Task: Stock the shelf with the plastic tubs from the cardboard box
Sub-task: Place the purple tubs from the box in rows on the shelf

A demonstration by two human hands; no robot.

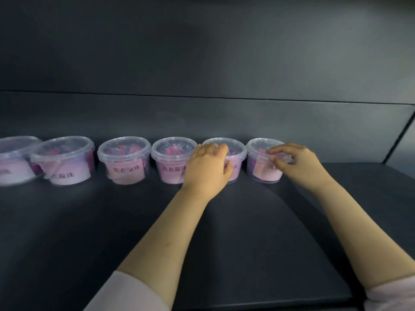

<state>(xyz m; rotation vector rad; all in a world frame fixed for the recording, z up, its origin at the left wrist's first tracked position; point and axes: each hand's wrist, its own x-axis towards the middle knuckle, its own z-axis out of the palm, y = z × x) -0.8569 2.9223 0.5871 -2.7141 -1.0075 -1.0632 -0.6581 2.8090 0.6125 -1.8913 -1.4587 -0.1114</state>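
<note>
While six plastic tubs (124,161) stand in a row at the far side of the dark shelf (134,221), both arms reach to its right end.
Head view: left grip (207,167) clasps the fifth tub (236,151) from above; right grip (296,162) curls at the rightmost tub (258,167) rim, whether holding cannot be told.

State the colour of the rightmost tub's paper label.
The label is pink, clearest in the head view.
</note>
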